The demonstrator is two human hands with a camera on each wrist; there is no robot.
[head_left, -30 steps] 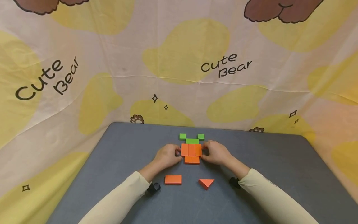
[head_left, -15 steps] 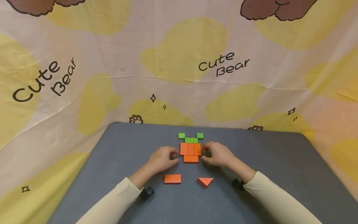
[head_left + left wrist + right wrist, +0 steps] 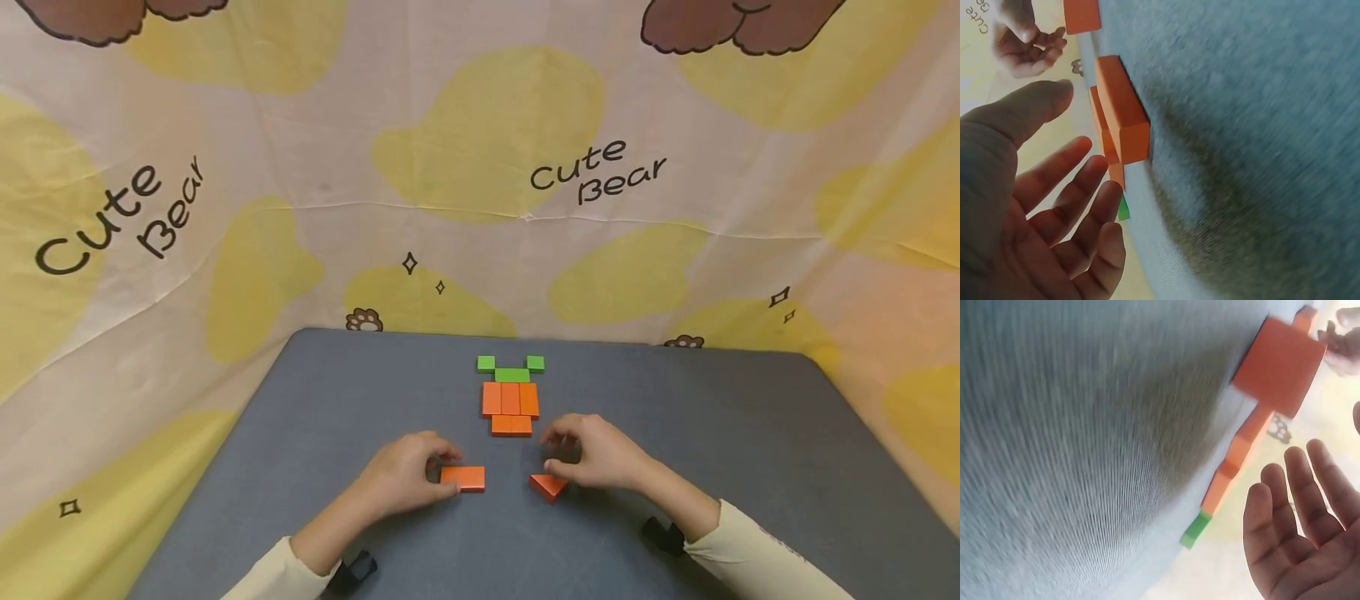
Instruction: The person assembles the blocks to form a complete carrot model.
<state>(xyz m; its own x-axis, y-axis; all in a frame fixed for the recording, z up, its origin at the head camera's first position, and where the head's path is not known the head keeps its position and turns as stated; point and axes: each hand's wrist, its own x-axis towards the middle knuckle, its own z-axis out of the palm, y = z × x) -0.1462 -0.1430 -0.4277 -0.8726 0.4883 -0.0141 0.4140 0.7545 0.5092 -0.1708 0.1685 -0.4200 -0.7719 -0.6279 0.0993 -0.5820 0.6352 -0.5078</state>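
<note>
My left hand [image 3: 408, 477] hovers over the left end of an orange rectangular block [image 3: 469, 479]. In the left wrist view, its loosely bent fingers and thumb stand apart from that block [image 3: 1125, 112]. On the other side, my right hand [image 3: 600, 457] is just above an orange triangular block [image 3: 546, 487], covering its right corner in the head view. The right wrist view shows the fingers spread and bare, with a gap to the triangular block [image 3: 1280, 365]. Both blocks lie flat on the table.
Farther back, several orange blocks [image 3: 510, 398] lie joined edge to edge. A green rectangular block [image 3: 512, 375] touches their far side, with two small green blocks [image 3: 486, 363] at its corners. A printed cloth [image 3: 465, 167] hangs behind the dark table [image 3: 337, 375].
Both hands have left the sides of the joined orange blocks and come nearer, the left to the rectangular block, the right to the triangular one. The blocks have stayed in place.
</note>
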